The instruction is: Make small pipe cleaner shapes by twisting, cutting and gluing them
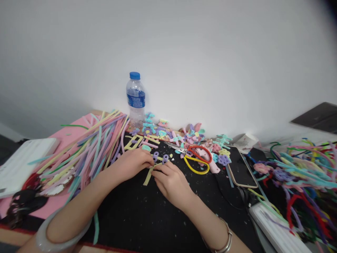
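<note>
Near the middle of the black mat, my left hand [134, 163] has its fingers pinched on a yellow-green fuzzy strip [148, 177]. From the other side my right hand [171, 181] closes its fingertips on the same strip, whose loose end hangs down between the hands. Just beyond the fingertips lie small purple looped pieces [165, 159]. Scissors [197, 158] with one red and one yellow handle rest open to the right of my right hand. Behind the hands are bent yellow pieces [132, 143].
A plastic bottle [136, 100] stands against the wall. Bundled pastel strips [97, 147] lie at left beside a white box [23, 161]. Finished-looking fuzzy flowers [223, 160], a phone [242, 168], a paper cup [246, 143] and a tangle of coloured strips [302, 175] are at right.
</note>
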### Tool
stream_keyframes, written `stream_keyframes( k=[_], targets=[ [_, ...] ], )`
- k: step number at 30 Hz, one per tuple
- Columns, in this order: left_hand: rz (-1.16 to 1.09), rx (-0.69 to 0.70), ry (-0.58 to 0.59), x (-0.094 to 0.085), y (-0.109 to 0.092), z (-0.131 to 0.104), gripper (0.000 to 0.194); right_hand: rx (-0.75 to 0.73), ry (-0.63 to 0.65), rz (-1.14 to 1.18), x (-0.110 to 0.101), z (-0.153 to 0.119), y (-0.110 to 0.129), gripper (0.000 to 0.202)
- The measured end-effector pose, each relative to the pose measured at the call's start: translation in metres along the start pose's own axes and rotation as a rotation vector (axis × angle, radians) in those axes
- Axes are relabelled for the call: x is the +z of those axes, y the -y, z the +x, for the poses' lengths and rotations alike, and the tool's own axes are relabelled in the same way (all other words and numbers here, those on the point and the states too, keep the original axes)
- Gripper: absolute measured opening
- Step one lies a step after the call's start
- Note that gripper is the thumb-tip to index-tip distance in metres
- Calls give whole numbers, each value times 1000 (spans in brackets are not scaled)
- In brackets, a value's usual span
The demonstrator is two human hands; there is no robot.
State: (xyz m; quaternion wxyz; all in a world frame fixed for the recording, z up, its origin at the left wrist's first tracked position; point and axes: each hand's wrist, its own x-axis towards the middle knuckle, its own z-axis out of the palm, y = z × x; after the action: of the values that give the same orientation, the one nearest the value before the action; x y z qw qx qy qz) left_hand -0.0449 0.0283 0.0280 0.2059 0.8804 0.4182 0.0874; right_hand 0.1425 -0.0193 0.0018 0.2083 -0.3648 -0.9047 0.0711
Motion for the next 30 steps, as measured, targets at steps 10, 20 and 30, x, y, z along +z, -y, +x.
stream_keyframes(
  k=[10, 20, 30],
  targets=[
    [-85, 3, 14, -2, 6, -3, 25, 50, 8, 37, 3, -4, -1, 23],
    [-19, -260, -307, -13, 11, -5, 24, 60, -6, 70, 0, -5, 2, 25],
    [-38, -236, -359, -8, 10, -3, 23, 202, -375, 252, -2, -9, -4, 30]
  ],
)
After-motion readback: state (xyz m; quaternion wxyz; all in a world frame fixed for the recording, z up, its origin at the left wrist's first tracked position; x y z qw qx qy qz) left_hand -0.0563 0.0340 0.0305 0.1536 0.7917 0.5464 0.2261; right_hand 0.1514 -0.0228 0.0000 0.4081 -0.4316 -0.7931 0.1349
